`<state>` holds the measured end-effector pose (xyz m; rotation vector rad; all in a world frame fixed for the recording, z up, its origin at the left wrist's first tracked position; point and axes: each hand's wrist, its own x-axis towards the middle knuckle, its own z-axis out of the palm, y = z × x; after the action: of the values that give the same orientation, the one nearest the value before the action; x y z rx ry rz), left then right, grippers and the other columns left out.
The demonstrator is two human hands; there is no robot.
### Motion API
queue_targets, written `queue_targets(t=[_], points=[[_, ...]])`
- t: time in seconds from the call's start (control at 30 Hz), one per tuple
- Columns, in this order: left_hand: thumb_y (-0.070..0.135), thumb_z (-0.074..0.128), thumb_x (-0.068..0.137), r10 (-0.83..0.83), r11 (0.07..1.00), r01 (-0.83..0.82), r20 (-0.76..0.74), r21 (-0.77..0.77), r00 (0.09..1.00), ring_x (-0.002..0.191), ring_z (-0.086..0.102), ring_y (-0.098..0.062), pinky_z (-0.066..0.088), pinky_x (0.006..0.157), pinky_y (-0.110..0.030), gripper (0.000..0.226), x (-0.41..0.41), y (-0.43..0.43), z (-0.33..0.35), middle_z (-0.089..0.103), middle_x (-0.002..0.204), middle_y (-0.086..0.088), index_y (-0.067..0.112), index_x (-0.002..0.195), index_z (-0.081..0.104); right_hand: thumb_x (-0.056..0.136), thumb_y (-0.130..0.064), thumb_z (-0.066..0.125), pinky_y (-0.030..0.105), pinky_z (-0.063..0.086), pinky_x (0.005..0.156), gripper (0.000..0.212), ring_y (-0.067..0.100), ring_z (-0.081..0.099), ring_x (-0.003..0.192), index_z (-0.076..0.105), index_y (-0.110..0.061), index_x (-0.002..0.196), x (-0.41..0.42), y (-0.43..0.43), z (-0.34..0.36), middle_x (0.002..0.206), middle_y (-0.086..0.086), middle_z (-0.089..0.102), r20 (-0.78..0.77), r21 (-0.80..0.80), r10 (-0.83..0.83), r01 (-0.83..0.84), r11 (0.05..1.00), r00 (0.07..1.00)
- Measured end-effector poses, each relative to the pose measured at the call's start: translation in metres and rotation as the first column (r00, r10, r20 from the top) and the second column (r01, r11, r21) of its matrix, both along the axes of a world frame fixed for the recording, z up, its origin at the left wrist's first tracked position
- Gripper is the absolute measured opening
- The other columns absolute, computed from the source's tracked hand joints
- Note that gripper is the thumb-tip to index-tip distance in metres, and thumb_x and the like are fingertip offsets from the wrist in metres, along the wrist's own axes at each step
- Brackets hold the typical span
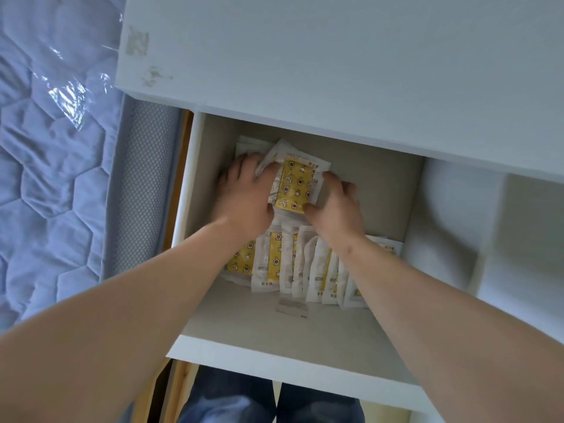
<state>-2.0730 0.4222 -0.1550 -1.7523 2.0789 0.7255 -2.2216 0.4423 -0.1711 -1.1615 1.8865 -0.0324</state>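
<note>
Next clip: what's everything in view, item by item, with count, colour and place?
held packet: one, yellow star print in clear wrapper, back of drawer, on a white pile
row of packets: several, same yellow and white, standing nearer the drawer front
slip: one, greyish white, drawer floor before the row
drawer: one, white, pulled open
cabinet top: one, white, scuffed at left
mattress: one, pale blue, plastic-wrapped, left of cabinet
trouser legs: two, dark blue, below drawer front
left hand: at held packet's left edge, grip blurred
right hand: fingers pinch its right edge
</note>
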Motion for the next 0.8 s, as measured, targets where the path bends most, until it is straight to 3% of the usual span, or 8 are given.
queue_targets(t=[0.1,0.23,0.33,0.43,0.53,0.67,0.8], points=[[0.011,0.052,0.089,0.057,0.998,-0.056,-0.035,0.023,0.998,0.132,0.027,-0.026,0.027,0.106,-0.035,0.055,0.001,0.02,0.008,0.03,0.144,-0.005,0.024,0.141,0.037,0.091,-0.028,0.057,0.044,0.035,0.106,0.057,0.03,0.036,0.13,0.033,-0.021,0.142,-0.01,0.015,0.011,0.143,0.008,0.034,-0.078,0.0,-0.034,0.034,0.999,0.996],[0.018,0.051,0.091,0.067,0.984,-0.066,0.0,0.166,0.998,0.129,0.031,-0.026,0.033,0.103,-0.035,0.049,0.002,0.041,0.008,0.033,0.141,-0.006,0.021,0.139,0.039,0.092,-0.029,0.053,0.042,0.027,0.106,0.053,0.029,0.03,0.132,0.035,-0.021,0.141,-0.018,0.037,0.021,0.144,0.006,0.032,-0.196,0.061,-0.033,0.046,0.997,0.98],[0.018,0.053,0.091,0.258,0.922,-0.25,0.014,0.296,0.966,0.131,0.031,-0.028,0.036,0.103,-0.037,0.055,0.001,0.05,0.003,0.027,0.146,-0.007,0.022,0.142,0.034,0.091,-0.033,0.053,0.045,0.025,0.107,0.055,0.032,0.024,0.135,0.034,-0.023,0.141,-0.023,0.051,0.022,0.15,0.006,0.023,-0.226,0.113,-0.108,0.136,0.984,0.968],[0.013,0.053,0.09,0.482,0.814,-0.441,-0.015,0.378,0.876,0.126,0.041,-0.03,0.041,0.101,-0.039,0.06,-0.002,0.053,-0.002,0.027,0.145,-0.01,0.025,0.143,0.028,0.09,-0.033,0.053,0.044,0.025,0.109,0.06,0.035,0.018,0.139,0.028,-0.025,0.144,-0.032,0.06,0.014,0.155,0.008,0.013,-0.21,0.181,-0.288,0.326,0.928,0.934],[0.008,0.051,0.091,0.63,0.729,-0.559,-0.068,0.394,0.774,0.12,0.047,-0.03,0.041,0.095,-0.035,0.059,-0.005,0.054,-0.008,0.034,0.139,-0.009,0.025,0.143,0.029,0.088,-0.029,0.05,0.046,0.03,0.11,0.06,0.038,0.024,0.134,0.028,-0.032,0.144,-0.04,0.07,0.002,0.153,0.006,0.014,-0.156,0.247,-0.452,0.478,0.843,0.878],[0.003,0.048,0.091,0.697,0.684,-0.589,-0.145,0.43,0.703,0.102,0.055,-0.021,0.047,0.082,-0.031,0.047,-0.007,0.053,-0.012,0.058,0.122,-0.004,0.021,0.134,0.039,0.088,-0.028,0.053,0.047,0.037,0.106,0.052,0.039,0.028,0.127,0.04,-0.041,0.136,-0.041,0.079,-0.003,0.15,-0.001,0.015,-0.132,0.265,-0.39,0.412,0.872,0.911],[0.005,0.044,0.093,0.61,0.752,-0.521,-0.126,0.405,0.782,0.093,0.056,-0.02,0.049,0.078,-0.03,0.04,0.0,0.052,-0.01,0.061,0.115,-0.002,0.026,0.127,0.045,0.088,-0.029,0.061,0.032,0.034,0.104,0.056,0.036,0.033,0.129,0.04,-0.037,0.139,-0.032,0.077,-0.003,0.148,0.006,0.016,-0.087,0.247,-0.343,0.354,0.902,0.935]])
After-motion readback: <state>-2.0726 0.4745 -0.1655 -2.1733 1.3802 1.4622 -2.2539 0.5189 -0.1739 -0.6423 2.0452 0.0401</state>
